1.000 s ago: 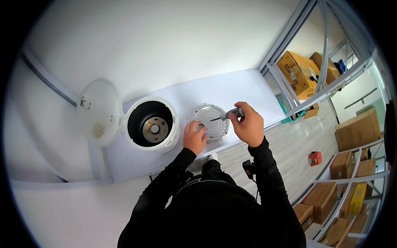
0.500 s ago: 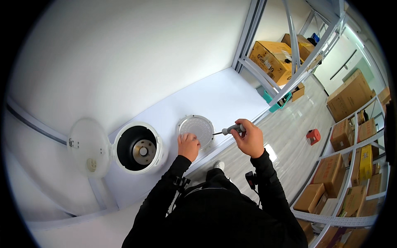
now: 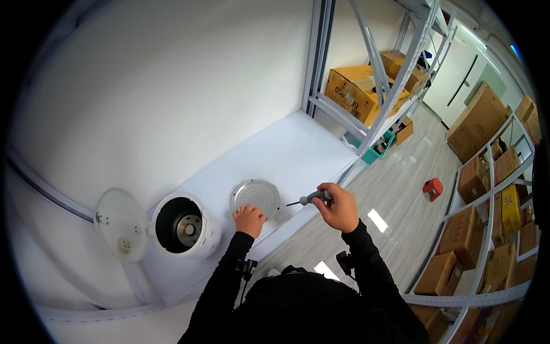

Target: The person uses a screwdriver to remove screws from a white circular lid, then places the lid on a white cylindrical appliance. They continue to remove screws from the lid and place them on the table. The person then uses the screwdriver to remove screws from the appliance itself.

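Note:
A round silvery plate (image 3: 260, 194) with a pale rim and small fixings round its edge lies flat on the white tabletop; it looks like a cooker's inner lid. My left hand (image 3: 248, 220) rests on its near left part, fingers loosely bent and slightly apart. In my right hand (image 3: 339, 207) is a screwdriver (image 3: 312, 198) with a grey handle, its shaft pointing left toward the plate's right edge. The tip appears short of the plate. To the left stands a white rice cooker (image 3: 211, 232), its lid (image 3: 120, 223) swung back and its dark inside exposed.
The white table (image 3: 292, 143) meets a wall at its far side. A metal frame post (image 3: 317, 57) rises at its far right corner. Beyond are cardboard boxes (image 3: 358, 92), a teal bin (image 3: 375, 152), a red object (image 3: 433, 189) on the floor and loaded shelves (image 3: 478, 229).
The view has shifted, so the table things sit lower and further left. My right hand still holds the screwdriver near the plate's right side; my left hand stays on the plate.

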{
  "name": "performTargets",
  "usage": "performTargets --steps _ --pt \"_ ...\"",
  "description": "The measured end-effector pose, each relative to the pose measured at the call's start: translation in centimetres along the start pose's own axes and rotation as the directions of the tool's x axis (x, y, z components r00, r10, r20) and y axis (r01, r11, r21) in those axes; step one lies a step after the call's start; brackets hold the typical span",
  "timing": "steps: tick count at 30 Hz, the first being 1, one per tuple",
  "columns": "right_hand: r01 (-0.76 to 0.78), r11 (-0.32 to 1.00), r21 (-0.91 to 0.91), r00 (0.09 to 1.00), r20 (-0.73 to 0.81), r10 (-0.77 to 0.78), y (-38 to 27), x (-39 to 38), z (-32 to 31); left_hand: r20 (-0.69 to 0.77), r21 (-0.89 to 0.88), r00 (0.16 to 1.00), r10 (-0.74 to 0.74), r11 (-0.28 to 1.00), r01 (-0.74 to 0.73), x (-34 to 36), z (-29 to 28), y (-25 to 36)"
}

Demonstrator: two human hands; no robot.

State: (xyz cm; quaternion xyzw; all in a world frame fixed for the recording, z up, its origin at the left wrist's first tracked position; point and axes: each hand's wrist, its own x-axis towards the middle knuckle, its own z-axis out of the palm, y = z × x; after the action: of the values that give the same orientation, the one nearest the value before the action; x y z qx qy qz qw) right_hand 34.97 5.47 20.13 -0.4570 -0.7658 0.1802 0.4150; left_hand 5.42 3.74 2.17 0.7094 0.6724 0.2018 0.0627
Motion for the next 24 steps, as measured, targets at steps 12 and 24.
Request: performTargets --steps 12,24 --pt "-0.001 0.991 0.137 0.994 0.104 -0.014 0.8 -1.8 -1.4 -0.004 -0.035 0.996 -0.090 0.995 0.089 -1.2 0.7 0.8" --pt "0.038 0.975 0.221 0.999 0.028 -0.045 1.0 -1.2 0.9 0.058 0.005 0.996 -0.074 0.997 0.074 0.4 -0.1 1.1"
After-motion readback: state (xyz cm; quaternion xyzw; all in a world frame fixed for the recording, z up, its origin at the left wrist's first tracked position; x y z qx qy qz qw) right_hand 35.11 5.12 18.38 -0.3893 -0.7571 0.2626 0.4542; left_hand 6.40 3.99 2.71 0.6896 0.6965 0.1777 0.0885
